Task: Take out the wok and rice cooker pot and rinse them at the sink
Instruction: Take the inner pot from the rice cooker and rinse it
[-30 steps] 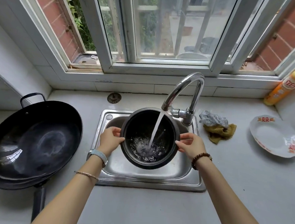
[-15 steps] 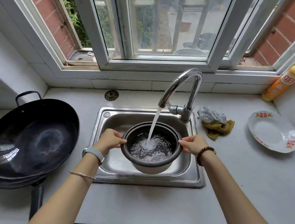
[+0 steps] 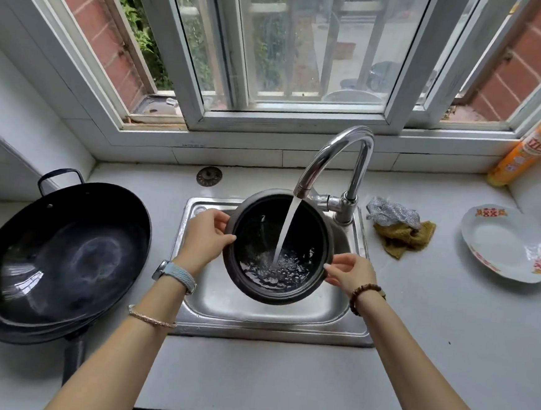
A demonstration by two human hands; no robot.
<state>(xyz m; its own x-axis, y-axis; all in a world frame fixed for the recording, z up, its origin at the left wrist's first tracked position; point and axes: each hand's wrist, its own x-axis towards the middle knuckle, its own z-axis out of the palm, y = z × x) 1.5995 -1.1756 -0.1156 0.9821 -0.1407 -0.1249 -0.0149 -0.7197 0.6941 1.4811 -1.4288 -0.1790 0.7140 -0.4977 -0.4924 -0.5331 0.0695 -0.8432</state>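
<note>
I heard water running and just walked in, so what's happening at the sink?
A person is rinsing the rice cooker pot under the running tap. The left hand and right hand grip its rim on opposite sides, tilted over the sink, with water pooling inside. The wok sits on the counter to the left.

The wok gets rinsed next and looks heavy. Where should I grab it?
Take the wok with both hands: one on the long straight handle pointing toward you at its near edge, the other from behind on the small loop handle at the far rim. They sit opposite each other, so the wide bowl should stay balanced.
</note>
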